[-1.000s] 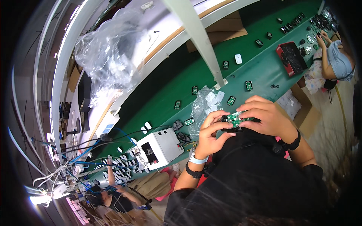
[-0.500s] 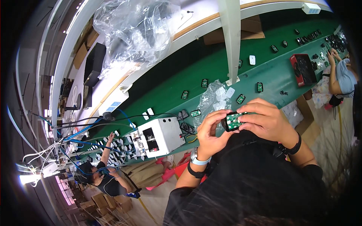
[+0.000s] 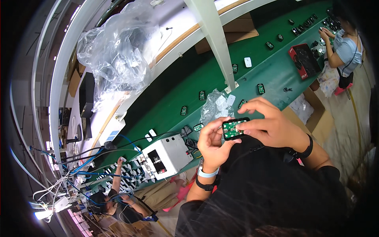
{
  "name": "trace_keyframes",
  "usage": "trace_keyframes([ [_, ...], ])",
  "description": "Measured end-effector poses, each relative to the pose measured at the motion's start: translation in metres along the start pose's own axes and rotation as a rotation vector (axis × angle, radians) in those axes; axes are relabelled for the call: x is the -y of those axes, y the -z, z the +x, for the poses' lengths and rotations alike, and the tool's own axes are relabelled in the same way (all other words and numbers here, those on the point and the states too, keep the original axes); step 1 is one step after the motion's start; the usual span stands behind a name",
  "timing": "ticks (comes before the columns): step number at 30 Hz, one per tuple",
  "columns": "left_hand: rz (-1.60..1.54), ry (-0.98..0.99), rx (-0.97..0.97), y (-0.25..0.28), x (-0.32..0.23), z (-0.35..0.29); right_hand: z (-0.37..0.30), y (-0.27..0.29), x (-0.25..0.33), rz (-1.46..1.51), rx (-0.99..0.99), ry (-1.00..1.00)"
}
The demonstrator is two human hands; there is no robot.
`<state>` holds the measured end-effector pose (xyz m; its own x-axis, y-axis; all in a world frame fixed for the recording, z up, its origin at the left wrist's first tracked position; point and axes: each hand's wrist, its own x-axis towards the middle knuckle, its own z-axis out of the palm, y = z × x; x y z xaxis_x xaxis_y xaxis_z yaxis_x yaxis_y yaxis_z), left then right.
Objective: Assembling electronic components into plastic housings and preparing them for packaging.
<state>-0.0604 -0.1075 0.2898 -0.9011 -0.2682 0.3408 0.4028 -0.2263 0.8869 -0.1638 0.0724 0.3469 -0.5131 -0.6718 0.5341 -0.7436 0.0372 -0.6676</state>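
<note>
My left hand (image 3: 212,144) grips a black-cased green circuit board (image 3: 230,128) by its left end, thumb below and fingers above. A watch with a pale band is on that wrist. My right hand (image 3: 274,127) reaches over from the right. One of its fingertips touches the face of the board, while another finger is lifted and stretched out; its thumb is hidden. Just beyond my hands lie a crumpled clear plastic bag (image 3: 213,106) with white covers on it, and more cased boards, one (image 3: 198,127) beside my left hand and another (image 3: 242,103) partly behind my right.
A green bench (image 3: 158,110) runs across, with a metal post (image 3: 215,43) rising from it. Left stands a white machine (image 3: 167,154) with cables. A red-black box (image 3: 304,61) sits at the right, an open carton (image 3: 321,118) below. Co-workers sit at both ends.
My right hand's fingers have shifted; one is now raised and another rests on the board. The board has moved slightly left and lower in view. The whole view has turned a little.
</note>
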Motion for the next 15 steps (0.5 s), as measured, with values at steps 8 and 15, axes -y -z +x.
trace_keyframes([
  [8,-0.153,0.244,-0.069,-0.005,-0.006,0.009,-0.004,-0.017,-0.002,0.304,-0.140,-0.301],
  [15,-0.026,0.376,-0.156,-0.015,-0.021,0.011,-0.005,-0.026,-0.005,0.217,-0.152,-0.239],
])
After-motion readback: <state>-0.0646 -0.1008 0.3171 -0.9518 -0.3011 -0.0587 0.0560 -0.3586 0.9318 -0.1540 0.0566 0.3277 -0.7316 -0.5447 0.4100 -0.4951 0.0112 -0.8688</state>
